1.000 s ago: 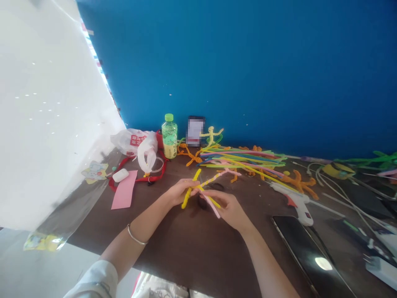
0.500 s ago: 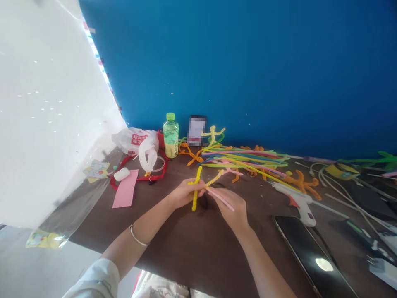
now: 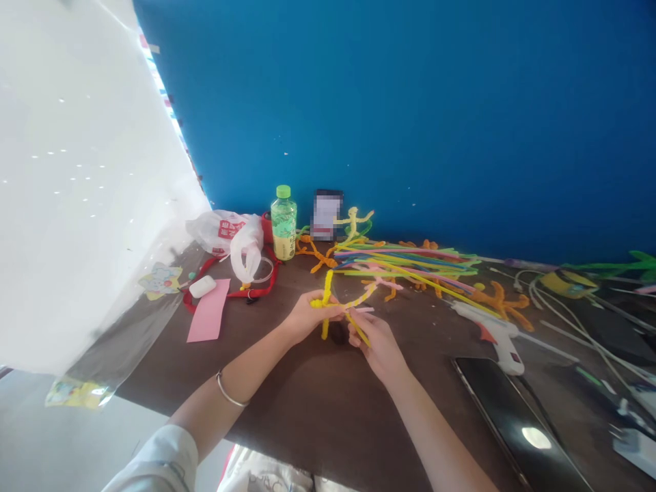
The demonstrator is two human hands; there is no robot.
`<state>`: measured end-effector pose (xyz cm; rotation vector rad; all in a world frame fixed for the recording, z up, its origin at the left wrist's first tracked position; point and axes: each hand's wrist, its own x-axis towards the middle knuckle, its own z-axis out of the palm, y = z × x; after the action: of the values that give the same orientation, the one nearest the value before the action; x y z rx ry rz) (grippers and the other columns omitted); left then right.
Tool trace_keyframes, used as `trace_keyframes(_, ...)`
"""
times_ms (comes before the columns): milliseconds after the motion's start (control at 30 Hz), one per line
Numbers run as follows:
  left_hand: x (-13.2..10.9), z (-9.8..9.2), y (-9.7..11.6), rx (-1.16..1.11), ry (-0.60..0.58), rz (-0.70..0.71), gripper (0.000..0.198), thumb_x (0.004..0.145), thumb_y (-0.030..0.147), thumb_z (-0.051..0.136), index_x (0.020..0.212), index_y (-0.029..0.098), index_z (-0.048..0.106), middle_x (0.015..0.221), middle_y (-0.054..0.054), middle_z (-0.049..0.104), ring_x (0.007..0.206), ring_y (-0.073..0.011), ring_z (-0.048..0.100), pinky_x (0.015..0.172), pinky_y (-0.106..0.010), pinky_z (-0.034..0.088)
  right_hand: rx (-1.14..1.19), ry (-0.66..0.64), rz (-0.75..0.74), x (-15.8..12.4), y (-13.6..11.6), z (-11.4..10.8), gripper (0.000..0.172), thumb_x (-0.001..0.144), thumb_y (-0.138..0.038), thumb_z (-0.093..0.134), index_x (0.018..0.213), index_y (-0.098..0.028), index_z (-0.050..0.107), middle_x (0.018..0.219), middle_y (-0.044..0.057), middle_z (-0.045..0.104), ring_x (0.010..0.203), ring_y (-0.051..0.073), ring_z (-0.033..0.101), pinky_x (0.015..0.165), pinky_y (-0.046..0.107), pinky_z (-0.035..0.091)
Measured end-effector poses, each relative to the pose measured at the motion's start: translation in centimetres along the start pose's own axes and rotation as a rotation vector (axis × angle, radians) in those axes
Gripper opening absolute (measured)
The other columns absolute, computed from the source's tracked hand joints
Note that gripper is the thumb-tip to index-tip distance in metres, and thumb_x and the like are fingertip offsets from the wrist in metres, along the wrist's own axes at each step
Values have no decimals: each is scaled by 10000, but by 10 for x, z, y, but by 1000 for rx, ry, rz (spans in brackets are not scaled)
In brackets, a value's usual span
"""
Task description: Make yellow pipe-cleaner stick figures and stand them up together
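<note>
My left hand [image 3: 306, 316] pinches a yellow pipe cleaner figure [image 3: 326, 290] over the dark brown table [image 3: 318, 403]. The figure stands nearly upright between my fingers, with a twisted yellow and pink strand [image 3: 361, 298] running off to the right. My right hand [image 3: 373, 340] is closed around the lower end of a yellow strand [image 3: 359, 329] just right of the left hand. Both hands meet at the figure's middle. A dark object on the table lies partly hidden under them.
A pile of loose coloured pipe cleaners [image 3: 404, 263] lies behind my hands, with orange figures [image 3: 495, 298] and a small yellow figure [image 3: 352, 220]. A green bottle [image 3: 283, 223], white plastic bag [image 3: 230, 236], pink paper [image 3: 208, 311], white glue gun [image 3: 495, 331], phone [image 3: 517, 424] and cables [image 3: 574, 314] surround them.
The yellow figure has turned from slanted to nearly upright in my left hand. My right hand has drawn in closer, and the pink strand no longer sticks out below it.
</note>
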<state>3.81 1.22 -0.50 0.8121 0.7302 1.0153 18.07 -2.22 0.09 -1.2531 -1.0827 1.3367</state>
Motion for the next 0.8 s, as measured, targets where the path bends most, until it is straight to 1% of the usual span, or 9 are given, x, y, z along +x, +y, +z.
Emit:
trace_keyframes(67, 0, 1, 0, -3, 28, -6, 313, 523, 238, 762, 710, 107, 549, 653, -8, 609, 612, -106, 604, 709, -287, 489, -188, 117, -115, -3, 1, 1, 312, 721, -462, 571, 667, -157, 607, 471, -11, 530, 367, 98, 449, 375, 231, 342)
trace_keyframes(167, 0, 3, -1, -29, 44, -6, 297, 537, 232, 756, 704, 106, 544, 642, -5, 605, 612, -102, 605, 711, -278, 496, -597, 235, -454, -7, 3, -1, 238, 754, -401, 561, 761, -181, 651, 611, 33, 649, 515, 152, 587, 523, 264, 438)
trace_keyframes(267, 0, 3, -1, -48, 59, -12, 295, 543, 233, 753, 699, 106, 538, 648, -17, 610, 641, -118, 617, 712, -279, 503, -931, 238, -771, -8, 6, -5, 186, 793, -321, 533, 840, -205, 671, 785, 56, 693, 705, 181, 633, 694, 287, 451)
trace_keyframes(333, 0, 3, -2, -40, 87, -14, 303, 541, 238, 755, 702, 106, 534, 648, -22, 612, 629, -123, 619, 714, -291, 507, -1086, 217, -875, -9, 5, -7, 191, 813, -274, 507, 898, -215, 667, 793, 55, 687, 728, 171, 626, 718, 279, 438)
trace_keyframes(400, 0, 2, -2, -19, 120, -4, 312, 536, 237, 758, 708, 107, 533, 640, -18, 609, 597, -113, 612, 711, -294, 510, -1199, 227, -925, -9, 3, -9, 192, 820, -235, 493, 902, -220, 665, 768, 56, 670, 717, 164, 612, 691, 274, 422)
trace_keyframes(500, 0, 2, -2, 15, 138, 15, 314, 534, 247, 757, 707, 107, 535, 623, -12, 602, 563, -101, 598, 682, -286, 512, -1311, 249, -1006, -9, 0, -11, 202, 825, -194, 480, 923, -217, 655, 852, 71, 660, 761, 175, 593, 676, 287, 395)
trace_keyframes(600, 1, 2, -3, 36, 133, 36, 316, 534, 268, 754, 698, 109, 535, 615, -12, 601, 557, -100, 591, 664, -287, 513, -1336, 185, -1049, -9, -1, -13, 242, 839, -169, 444, 989, -199, 632, 922, 79, 662, 777, 175, 587, 680, 297, 387)
trace_keyframes(700, 1, 2, -4, 70, 149, 51, 324, 526, 274, 756, 692, 112, 531, 612, -14, 604, 565, -107, 594, 661, -290, 512, -1213, 144, -990, -8, 1, -12, 258, 847, -163, 417, 982, -193, 636, 887, 75, 675, 772, 175, 600, 697, 304, 402)
trace_keyframes(800, 1, 2, -3, 111, 141, 50, 324, 530, 278, 754, 699, 114, 532, 616, -17, 608, 571, -112, 597, 653, -288, 512, -936, 166, -829, -6, 3, -9, 211, 837, -212, 448, 896, -203, 650, 842, 61, 681, 772, 180, 613, 725, 315, 440)
